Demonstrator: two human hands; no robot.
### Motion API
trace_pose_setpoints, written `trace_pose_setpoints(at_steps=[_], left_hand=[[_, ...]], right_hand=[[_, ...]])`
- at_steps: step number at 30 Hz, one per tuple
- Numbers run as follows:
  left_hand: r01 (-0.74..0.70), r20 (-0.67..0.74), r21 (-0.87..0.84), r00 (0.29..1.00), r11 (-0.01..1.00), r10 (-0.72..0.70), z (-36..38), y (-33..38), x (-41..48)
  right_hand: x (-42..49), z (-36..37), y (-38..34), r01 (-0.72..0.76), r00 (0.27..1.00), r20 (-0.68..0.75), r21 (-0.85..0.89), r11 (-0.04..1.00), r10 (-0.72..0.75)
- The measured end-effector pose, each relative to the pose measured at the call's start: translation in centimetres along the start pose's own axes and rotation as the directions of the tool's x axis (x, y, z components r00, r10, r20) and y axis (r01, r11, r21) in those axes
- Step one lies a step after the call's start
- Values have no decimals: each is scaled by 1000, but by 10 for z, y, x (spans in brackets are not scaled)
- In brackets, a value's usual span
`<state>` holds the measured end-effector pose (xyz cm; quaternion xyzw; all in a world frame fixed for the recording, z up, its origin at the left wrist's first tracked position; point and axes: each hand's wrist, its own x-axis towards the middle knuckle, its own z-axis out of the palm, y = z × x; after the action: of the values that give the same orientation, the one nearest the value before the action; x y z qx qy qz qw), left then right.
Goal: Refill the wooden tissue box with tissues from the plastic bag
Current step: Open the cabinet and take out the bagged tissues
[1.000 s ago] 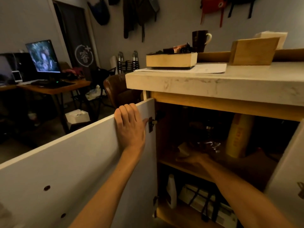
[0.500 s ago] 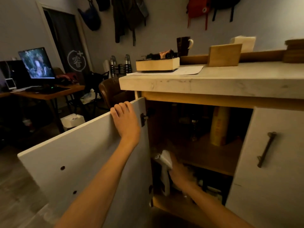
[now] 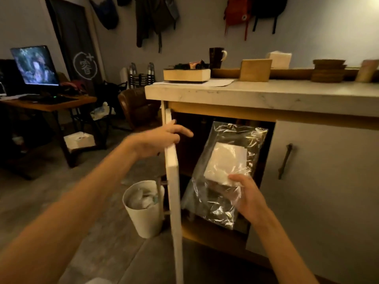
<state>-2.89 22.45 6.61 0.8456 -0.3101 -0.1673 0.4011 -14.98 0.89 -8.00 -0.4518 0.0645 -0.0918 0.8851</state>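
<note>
My right hand (image 3: 249,196) grips the lower edge of a clear plastic bag (image 3: 235,134) and holds it up in front of the open cupboard. A flat stack of white tissues (image 3: 225,162) shows through the bag. My left hand (image 3: 158,138) holds the edge of the white cabinet door (image 3: 174,191), which I see edge-on, fingers reaching past it. On the marble counter (image 3: 266,93) above stands the wooden tissue box (image 3: 255,70), with a white tissue stack (image 3: 280,59) just behind it.
A white waste bin (image 3: 143,214) with crumpled paper stands on the floor left of the door. The right cabinet door (image 3: 328,191) is closed. A mug (image 3: 215,57), a flat wooden box (image 3: 186,74) and stacked coasters (image 3: 328,72) sit on the counter. A desk with a monitor (image 3: 34,65) is at far left.
My right hand has come out of the cupboard holding the plastic bag of tissues. The left door has swung toward closing with my left hand on it, and my view has pulled back.
</note>
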Motion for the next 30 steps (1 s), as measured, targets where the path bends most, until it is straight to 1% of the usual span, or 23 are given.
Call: trace_pose_setpoints(at_steps=[1,2,3,4,5,7,8,10,12,13,15,16,17,18,20,22,23,24,25,28,30], left_hand=[[-121,-107,-18,987,992,119,22,-2,9],[-192,-181,55,963,980,199,43,-2,21],[-210,-217,190,944,959,250,60,1,33],[-236,-239,324,917,916,321,73,2,45],[-302,-236,397,879,866,415,82,0,55],[-460,-122,472,811,752,572,90,-5,67],[-480,-58,557,792,678,608,91,-4,73],[-434,-8,726,771,534,637,91,8,89],[-411,5,778,761,475,649,93,30,108],[-412,18,797,747,442,665,93,39,116],[-409,27,851,660,329,751,92,47,137],[-397,20,871,617,289,787,91,51,145],[-374,-6,883,597,285,802,89,58,151],[-337,-36,894,603,296,797,86,67,158],[-272,-68,909,653,317,754,79,84,171],[-250,-64,906,717,343,694,73,94,185],[-262,-69,888,735,377,674,72,95,192],[-280,-83,868,731,409,677,72,94,197],[-286,-108,861,705,421,701,75,91,199],[-243,-196,884,584,400,788,89,83,202],[-233,-228,889,521,394,823,93,78,206]], right_hand=[[-9,-4,-8,29,1000,-12,-1,1000,-29],[-17,-8,-16,66,997,-42,-18,998,-67],[-25,-14,-25,119,989,-86,-47,992,-122],[-33,-21,-34,164,975,-141,-80,983,-174],[-40,-29,-42,200,959,-179,-118,973,-219],[-52,-45,-56,248,930,-233,-170,954,-284],[-59,-52,-62,263,912,-275,-180,948,-306],[-73,-64,-70,283,876,-351,-184,941,-332],[-88,-70,-73,309,851,-385,-186,933,-358],[-96,-71,-74,318,850,-383,-172,933,-360],[-106,-70,-78,347,840,-402,-118,930,-364],[-108,-68,-81,359,823,-434,-104,927,-367],[-110,-68,-84,374,808,-457,-92,923,-373],[-111,-63,-88,374,807,-461,-85,924,-369],[-110,-58,-92,357,841,-416,-56,932,-347],[-103,-50,-91,345,866,-385,-2,938,-320],[-99,-44,-89,341,868,-394,29,940,-302],[-93,-38,-86,338,868,-405,54,940,-289],[-87,-33,-82,330,876,-401,88,940,-270],[-66,-18,-69,311,901,-363,164,936,-236],[-52,-15,-58,296,921,-317,197,935,-225]])
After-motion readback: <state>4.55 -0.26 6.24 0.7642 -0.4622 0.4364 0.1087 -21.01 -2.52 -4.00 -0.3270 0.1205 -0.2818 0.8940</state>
